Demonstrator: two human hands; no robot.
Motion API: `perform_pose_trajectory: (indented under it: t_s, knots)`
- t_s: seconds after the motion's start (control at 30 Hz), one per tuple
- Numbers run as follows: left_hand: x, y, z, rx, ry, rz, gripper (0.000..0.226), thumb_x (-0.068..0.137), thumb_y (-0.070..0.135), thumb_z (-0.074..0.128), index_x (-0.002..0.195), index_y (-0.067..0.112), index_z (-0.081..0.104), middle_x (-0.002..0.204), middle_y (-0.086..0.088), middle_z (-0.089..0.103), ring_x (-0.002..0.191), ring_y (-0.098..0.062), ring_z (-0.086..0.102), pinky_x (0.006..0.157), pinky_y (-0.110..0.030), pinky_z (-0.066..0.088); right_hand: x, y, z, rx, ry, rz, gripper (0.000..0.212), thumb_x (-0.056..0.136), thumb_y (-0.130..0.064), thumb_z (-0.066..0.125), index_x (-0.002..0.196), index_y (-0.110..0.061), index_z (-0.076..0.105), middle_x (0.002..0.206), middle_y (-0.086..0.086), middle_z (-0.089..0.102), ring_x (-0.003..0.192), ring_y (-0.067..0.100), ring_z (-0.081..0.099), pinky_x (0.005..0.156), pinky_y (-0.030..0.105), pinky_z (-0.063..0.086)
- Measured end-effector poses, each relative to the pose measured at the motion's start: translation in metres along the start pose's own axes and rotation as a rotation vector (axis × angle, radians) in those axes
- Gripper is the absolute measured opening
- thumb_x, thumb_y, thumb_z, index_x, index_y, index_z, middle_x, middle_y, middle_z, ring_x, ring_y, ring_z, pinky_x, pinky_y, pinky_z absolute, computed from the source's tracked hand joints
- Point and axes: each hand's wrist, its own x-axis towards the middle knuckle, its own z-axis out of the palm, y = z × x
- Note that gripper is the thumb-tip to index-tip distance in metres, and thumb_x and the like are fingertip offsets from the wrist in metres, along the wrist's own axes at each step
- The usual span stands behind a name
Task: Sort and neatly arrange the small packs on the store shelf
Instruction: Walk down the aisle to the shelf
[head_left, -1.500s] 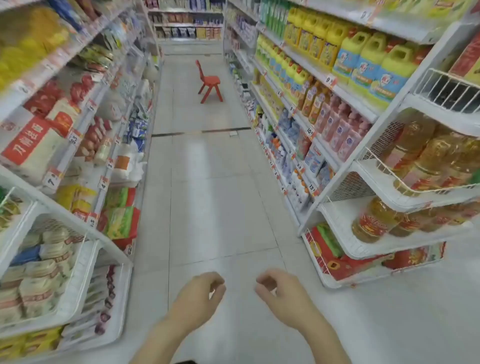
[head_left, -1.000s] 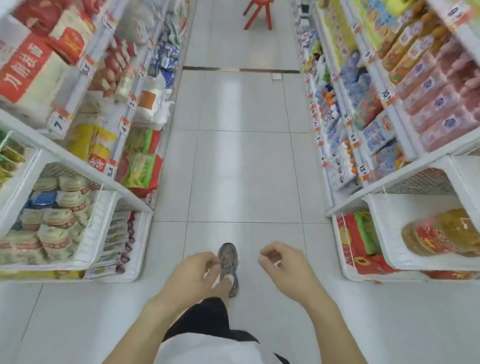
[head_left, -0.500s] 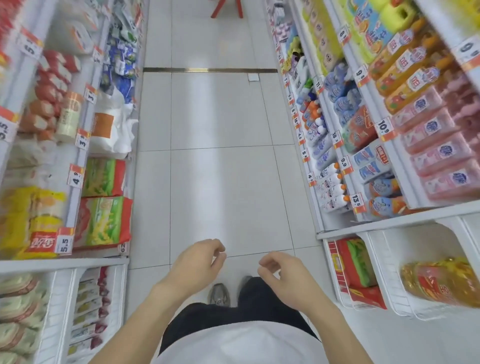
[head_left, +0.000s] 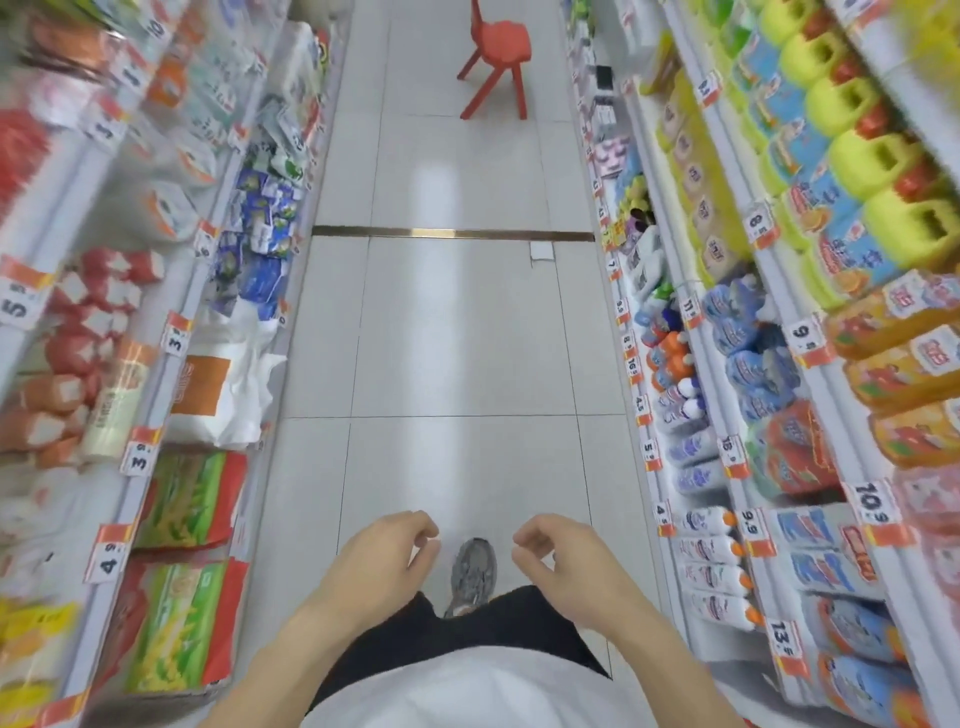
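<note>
I stand in a store aisle between two shelf rows. My left hand (head_left: 387, 553) and my right hand (head_left: 558, 558) hang low in front of me, fingers loosely curled, each holding nothing. A jumble of small blue-and-white packs (head_left: 262, 218) lies on the left shelf, well ahead of my hands. Red-and-white small packs (head_left: 101, 301) fill the left shelf one level higher. Both hands are over the floor, apart from every shelf.
A red plastic chair (head_left: 496, 60) stands in the aisle far ahead. Green-and-red bags (head_left: 182, 587) and a white-and-orange sack (head_left: 221, 384) sit low on the left. Bottles and pouches (head_left: 753, 364) line the right shelves. My grey shoe (head_left: 471, 571) is on the tiled floor.
The view has advanced down the aisle; the chair and the floor strip are nearer. My hands stay low, curled and holding nothing, and my foot has stepped forward.
</note>
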Motion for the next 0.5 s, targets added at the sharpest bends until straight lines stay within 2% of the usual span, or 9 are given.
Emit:
perform_pose_trajectory:
  t_s: [0.1,0.2,0.33,0.43,0.5]
  knots:
    - [0.063,-0.004,-0.045,-0.013,0.025,-0.054,0.021,0.096,0.041,0.044,0.101,0.029,0.062,0.096,0.018,0.065,0.088,-0.001,0.059,0.077,-0.021,0.050,0.080,-0.027,-0.057,-0.035,-0.033,-0.043,0.019,0.095,-0.038,0.056,0.107,-0.026,0.066,0.099,-0.017,0.065,0.095,-0.002,0.060,0.088,0.020,0.050]
    - [0.133,-0.011,-0.089,-0.046,0.047,-0.093,0.021,0.094,0.044,0.045,0.096,0.031,0.062,0.092,0.019,0.065,0.088,-0.004,0.061,0.078,-0.026,0.051,0.162,-0.056,-0.107,-0.029,-0.025,-0.070,0.019,0.095,-0.038,0.057,0.106,-0.026,0.067,0.100,-0.016,0.066,0.094,-0.003,0.061,0.085,0.013,0.048]
    - [0.235,-0.024,-0.143,-0.121,0.080,-0.127,0.041,0.086,0.061,0.032,0.094,0.032,0.061,0.089,0.021,0.064,0.085,0.001,0.059,0.077,-0.025,0.052,0.266,-0.084,-0.157,-0.008,-0.017,-0.071,0.015,0.094,-0.039,0.057,0.102,-0.032,0.066,0.097,-0.017,0.066,0.094,-0.003,0.062,0.083,0.014,0.047]
    - [0.336,-0.034,-0.209,-0.125,0.105,-0.115,0.018,0.093,0.044,0.042,0.094,0.037,0.058,0.089,0.022,0.062,0.085,0.002,0.058,0.078,-0.023,0.050,0.354,-0.116,-0.209,-0.004,0.007,-0.064,0.011,0.093,-0.037,0.059,0.099,-0.032,0.066,0.095,-0.016,0.068,0.094,-0.002,0.062,0.082,0.012,0.047]
    - [0.397,-0.030,-0.258,-0.141,0.132,-0.093,0.015,0.094,0.042,0.043,0.095,0.038,0.057,0.088,0.024,0.062,0.085,0.005,0.058,0.076,-0.019,0.049,0.399,-0.140,-0.249,0.009,0.035,-0.046,0.007,0.092,-0.036,0.061,0.097,-0.035,0.066,0.093,-0.015,0.069,0.095,-0.001,0.062,0.081,0.011,0.047]
